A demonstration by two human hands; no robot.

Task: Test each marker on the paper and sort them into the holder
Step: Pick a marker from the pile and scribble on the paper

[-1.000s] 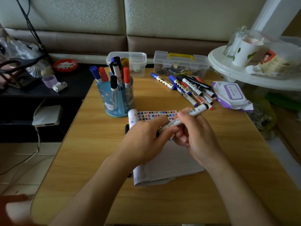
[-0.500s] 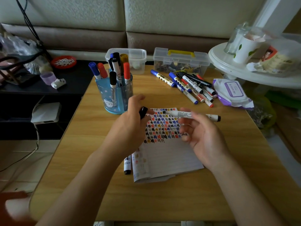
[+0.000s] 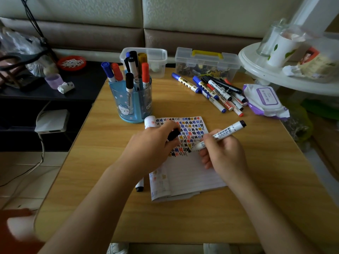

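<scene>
Testing is underway: our right hand (image 3: 223, 156) grips the uncapped marker (image 3: 227, 131), tip on the paper (image 3: 190, 173), while our left hand (image 3: 152, 145) pinches its cap (image 3: 173, 133); next, we judge, comes recapping, then the holder (image 3: 132, 105).

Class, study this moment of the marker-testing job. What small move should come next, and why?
Probably a short test stroke. The right hand grips the marker, its tip down at the edge of the coloured marks on the paper; blank lines lie just below, and the left hand holds the black cap off.
</scene>
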